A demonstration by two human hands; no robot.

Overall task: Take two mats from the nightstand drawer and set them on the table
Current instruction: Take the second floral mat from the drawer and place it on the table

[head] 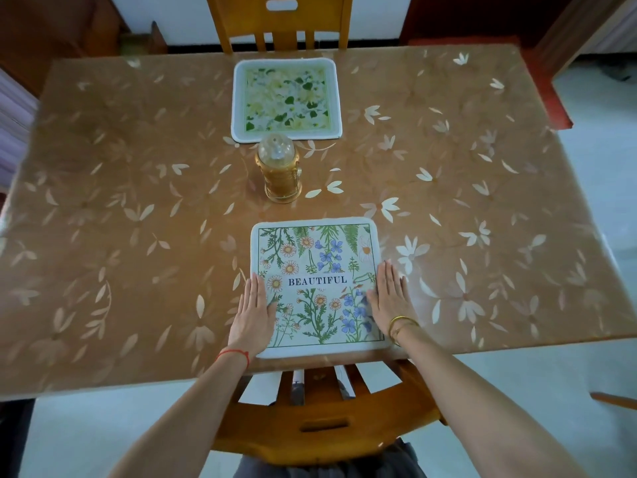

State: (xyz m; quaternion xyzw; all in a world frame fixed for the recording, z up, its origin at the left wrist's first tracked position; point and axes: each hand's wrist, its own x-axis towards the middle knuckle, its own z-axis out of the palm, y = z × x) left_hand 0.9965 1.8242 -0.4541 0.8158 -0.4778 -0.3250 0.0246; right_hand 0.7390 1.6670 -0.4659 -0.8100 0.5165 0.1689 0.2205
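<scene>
A square mat [315, 267] printed with daisies, blue flowers and the word BEAUTIFUL lies flat at the near edge of the table [120, 208]. My left hand [253, 313] rests palm down on its left edge, fingers straight. My right hand [391, 296] lies flat on its right edge the same way. Neither hand grips anything. A second mat [286, 100], white-rimmed with green and yellow leaves, lies flat at the far side of the table.
A golden lantern-like jar [279, 174] with a clear domed top stands between the two mats. One wooden chair [281, 24] is tucked in at the far side, another [320, 422] at the near side below my arms. The table's right edge meets pale floor.
</scene>
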